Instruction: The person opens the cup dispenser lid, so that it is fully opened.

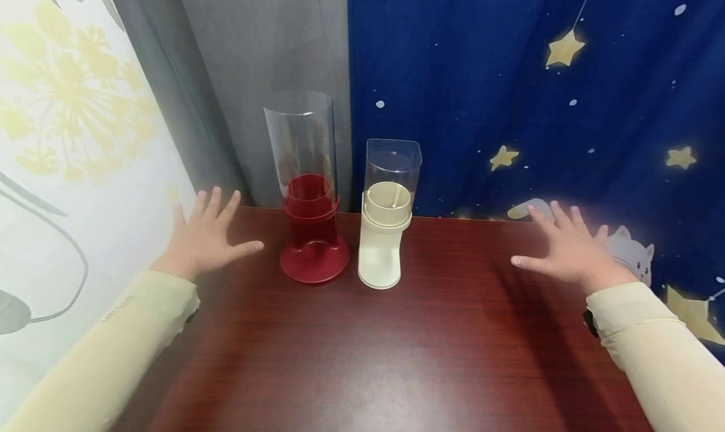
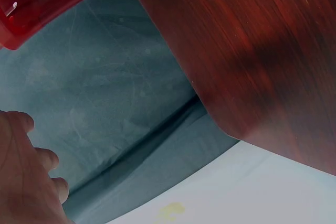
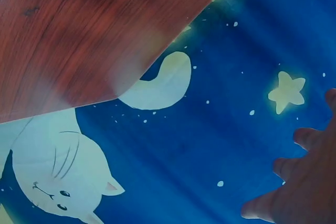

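In the head view my left hand (image 1: 204, 238) is held up with fingers spread, left of a red stand (image 1: 314, 262) topped by a tall clear sleeve (image 1: 300, 136). On the other side, my right hand (image 1: 574, 249) hovers near the table's right edge, its fingers also spread. Between the hands, beside the red one, is a shorter cream stand (image 1: 381, 255) with a clear rounded-square top (image 1: 393, 158). Both stands are upright at the back of the table. Neither hand touches anything. The left wrist view catches part of the red stand (image 2: 31, 11) at its top corner.
The dark red wooden table (image 1: 362, 356) ends at a back edge just behind the stands. Beyond it hang a grey curtain (image 1: 266, 41) and a blue curtain (image 1: 453, 73) with stars and a cat. A white floral cloth (image 1: 73, 136) hangs at the left.
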`<state>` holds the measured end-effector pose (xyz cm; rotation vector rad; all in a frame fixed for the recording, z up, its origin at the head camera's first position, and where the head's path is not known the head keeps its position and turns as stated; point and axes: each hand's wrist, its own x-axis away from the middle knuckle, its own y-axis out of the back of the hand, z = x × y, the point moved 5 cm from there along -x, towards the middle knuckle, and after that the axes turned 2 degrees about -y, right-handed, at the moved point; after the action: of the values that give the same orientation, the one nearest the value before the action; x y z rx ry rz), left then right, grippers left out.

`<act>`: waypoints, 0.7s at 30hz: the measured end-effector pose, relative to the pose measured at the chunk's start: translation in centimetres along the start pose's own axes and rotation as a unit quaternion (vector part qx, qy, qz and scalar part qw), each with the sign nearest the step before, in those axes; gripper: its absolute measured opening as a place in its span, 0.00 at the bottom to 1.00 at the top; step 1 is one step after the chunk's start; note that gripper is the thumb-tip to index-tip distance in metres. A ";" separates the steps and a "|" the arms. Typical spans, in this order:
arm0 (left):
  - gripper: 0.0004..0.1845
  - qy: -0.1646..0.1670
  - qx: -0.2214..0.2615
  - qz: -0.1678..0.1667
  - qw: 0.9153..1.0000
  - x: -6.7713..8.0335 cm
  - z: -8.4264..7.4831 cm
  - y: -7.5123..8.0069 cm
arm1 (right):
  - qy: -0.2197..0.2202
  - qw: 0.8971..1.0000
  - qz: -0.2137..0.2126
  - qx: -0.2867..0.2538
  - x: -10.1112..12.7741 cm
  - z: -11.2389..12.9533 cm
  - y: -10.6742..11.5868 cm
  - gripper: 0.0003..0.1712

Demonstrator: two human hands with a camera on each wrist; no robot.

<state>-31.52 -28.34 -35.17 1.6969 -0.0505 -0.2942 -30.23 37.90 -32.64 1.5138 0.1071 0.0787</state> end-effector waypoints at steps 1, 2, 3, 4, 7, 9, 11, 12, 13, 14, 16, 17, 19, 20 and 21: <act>0.65 0.000 -0.001 0.000 1.000 0.0 0.0 0.0 | 0.000 1.000 0.000 0.000 -0.1 0.0 0.0 0.70; 0.65 0.000 -0.001 0.001 1.000 0.0 0.0 0.0 | 0.001 1.000 -0.001 -0.002 -0.2 0.0 0.1 0.70; 0.65 -0.001 -0.001 0.000 1.000 0.1 0.0 0.0 | 0.001 1.000 -0.003 -0.005 -0.3 0.1 0.3 0.70; 0.65 -0.001 0.000 0.000 1.000 0.1 0.0 0.0 | 0.003 1.000 -0.009 -0.012 -0.4 0.2 0.5 0.70; 0.66 -0.004 0.009 -0.003 1.000 -0.1 -0.2 -0.1 | 0.014 0.998 -0.042 -0.055 -1.1 1.1 1.7 0.69; 0.68 -0.005 0.026 -0.007 1.000 -0.4 -0.5 -0.1 | 0.028 0.992 -0.068 -0.099 -1.3 2.1 2.9 0.68; 0.69 -0.008 0.050 -0.010 0.999 -0.8 -0.9 -0.2 | 0.046 0.984 -0.090 -0.144 -1.4 3.1 4.3 0.67; 0.70 -0.010 0.063 -0.012 0.998 -1.0 -1.1 -0.2 | 0.055 0.980 -0.097 -0.163 -1.3 3.7 5.0 0.66; 0.70 -0.010 0.076 -0.014 0.997 -1.2 -1.3 -0.2 | 0.062 0.977 -0.101 -0.180 -1.3 4.2 5.7 0.65; 0.71 -0.009 0.089 -0.016 0.996 -1.4 -1.5 -0.2 | 0.068 0.974 -0.105 -0.191 -1.2 4.7 6.4 0.65; 0.71 -0.007 0.111 -0.020 0.994 -1.7 -1.8 -0.1 | 0.078 0.969 -0.108 -0.206 -1.2 5.8 7.6 0.63; 0.71 -0.005 0.121 -0.023 0.992 -1.8 -1.8 0.0 | 0.082 0.968 -0.108 -0.209 -1.3 6.4 8.1 0.63; 0.70 -0.001 0.149 -0.024 0.989 -1.9 -2.0 0.2 | 0.090 0.967 -0.106 -0.212 -1.4 7.6 9.0 0.62; 0.70 -0.001 0.163 -0.024 0.986 -2.0 -2.1 0.3 | 0.095 0.967 -0.106 -0.212 -1.5 8.2 9.5 0.61; 0.70 0.000 0.177 -0.024 0.984 -2.1 -2.1 0.4 | 0.100 0.966 -0.105 -0.213 -1.5 8.9 10.0 0.61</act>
<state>-33.00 -25.93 -34.20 2.0535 -0.0654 -0.3365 -30.51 29.49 -22.16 1.0557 0.3877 0.0779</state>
